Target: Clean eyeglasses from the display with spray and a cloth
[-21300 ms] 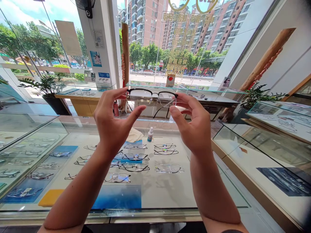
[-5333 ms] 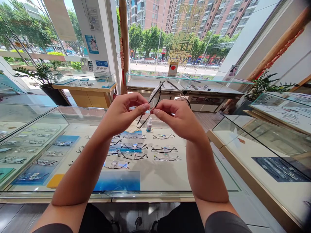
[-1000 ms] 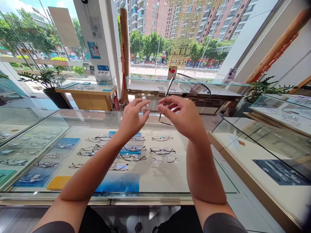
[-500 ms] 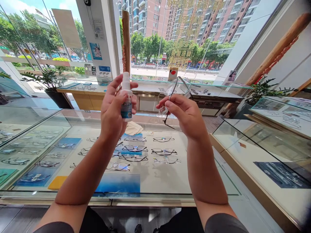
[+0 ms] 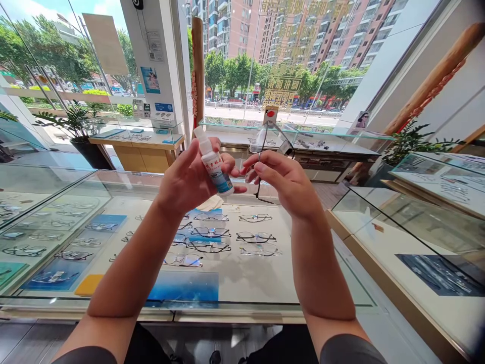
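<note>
A small white spray bottle [image 5: 215, 164] with a blue label leans to the left in my left hand [image 5: 184, 184]. My fingers support it from behind, and the thumb is lifted beside the nozzle. In my right hand [image 5: 290, 177], thumb and fingers pinch a thin dark-framed pair of eyeglasses [image 5: 265, 134]. Part of the frame is hidden behind the fingers. The fingertips of both hands are close together above the glass display case [image 5: 257, 288]. A pale cloth [image 5: 210, 203] lies on the case, just below the bottle.
Several pairs of glasses [image 5: 210, 232] sit in rows inside the case, near blue panels [image 5: 185, 287] and a yellow block [image 5: 88, 285]. Another glass case [image 5: 382, 242] stands at the right. Beyond are a window counter [image 5: 227, 137] and potted plants [image 5: 81, 126].
My left hand has turned and moved right and slightly down, tilting the bottle, and its thumb has come off the bottle. The right hand, still holding the eyeglasses, has shifted only slightly.
</note>
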`<state>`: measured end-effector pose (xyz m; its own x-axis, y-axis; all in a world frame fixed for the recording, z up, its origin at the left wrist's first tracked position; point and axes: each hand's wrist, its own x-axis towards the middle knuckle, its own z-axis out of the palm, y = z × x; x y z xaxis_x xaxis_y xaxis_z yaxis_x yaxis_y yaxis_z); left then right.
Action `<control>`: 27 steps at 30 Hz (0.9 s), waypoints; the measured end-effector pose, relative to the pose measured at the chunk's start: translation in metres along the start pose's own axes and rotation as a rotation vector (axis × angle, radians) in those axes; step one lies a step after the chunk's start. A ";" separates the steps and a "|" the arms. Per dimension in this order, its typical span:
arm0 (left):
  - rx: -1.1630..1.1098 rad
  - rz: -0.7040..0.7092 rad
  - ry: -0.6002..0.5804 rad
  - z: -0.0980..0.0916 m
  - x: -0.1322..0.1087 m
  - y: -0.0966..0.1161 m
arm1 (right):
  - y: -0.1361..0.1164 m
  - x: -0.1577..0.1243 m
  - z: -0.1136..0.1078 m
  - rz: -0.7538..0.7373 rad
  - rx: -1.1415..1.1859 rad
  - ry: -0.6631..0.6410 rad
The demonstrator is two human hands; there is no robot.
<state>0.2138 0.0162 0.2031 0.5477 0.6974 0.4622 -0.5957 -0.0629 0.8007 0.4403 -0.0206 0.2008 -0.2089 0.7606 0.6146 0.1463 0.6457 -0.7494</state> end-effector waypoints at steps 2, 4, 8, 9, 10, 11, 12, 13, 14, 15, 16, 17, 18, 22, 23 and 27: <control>0.001 -0.013 -0.041 -0.006 0.001 -0.003 | 0.001 0.001 -0.002 0.001 -0.006 0.004; 0.015 -0.005 -0.048 -0.012 0.003 -0.006 | 0.002 0.001 -0.003 0.009 -0.009 0.007; 0.066 0.011 0.035 -0.019 0.010 -0.008 | 0.003 0.001 -0.004 0.033 0.000 -0.007; 0.083 0.001 0.062 -0.021 0.012 -0.008 | 0.003 0.001 -0.004 0.042 0.005 -0.018; 0.105 -0.015 0.087 -0.022 0.014 -0.007 | 0.003 0.001 -0.004 0.052 0.010 -0.031; 0.133 -0.034 0.110 -0.024 0.016 -0.006 | 0.003 0.001 -0.004 0.063 0.015 -0.048; 0.166 -0.054 0.129 -0.026 0.017 -0.006 | 0.003 0.001 -0.003 0.075 0.021 -0.067; 0.200 -0.071 0.145 -0.029 0.019 -0.007 | 0.003 0.001 -0.002 0.087 0.028 -0.088; 0.232 -0.084 0.159 -0.032 0.021 -0.008 | 0.004 0.002 -0.001 0.101 0.036 -0.109; 0.259 -0.090 0.171 -0.035 0.023 -0.010 | 0.005 0.003 0.000 0.115 0.047 -0.131; 0.285 -0.091 0.182 -0.039 0.025 -0.013 | 0.007 0.004 0.002 0.128 0.060 -0.152; 0.312 -0.086 0.194 -0.043 0.027 -0.016 | 0.010 0.005 0.004 0.141 0.074 -0.173; 0.343 -0.079 0.206 -0.047 0.029 -0.020 | 0.013 0.007 0.006 0.153 0.088 -0.193; 0.506 -0.091 0.255 -0.060 0.034 -0.035 | 0.028 0.012 0.014 0.205 0.128 -0.258; 0.534 -0.109 0.258 -0.062 0.034 -0.038 | 0.031 0.013 0.016 0.216 0.134 -0.267; 0.572 -0.140 0.222 -0.062 0.035 -0.043 | 0.037 0.016 0.018 0.230 0.159 -0.299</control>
<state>0.2221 0.0874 0.1614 0.4262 0.8544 0.2973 -0.0847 -0.2895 0.9534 0.4247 0.0140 0.1782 -0.4632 0.8162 0.3454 0.0754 0.4246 -0.9022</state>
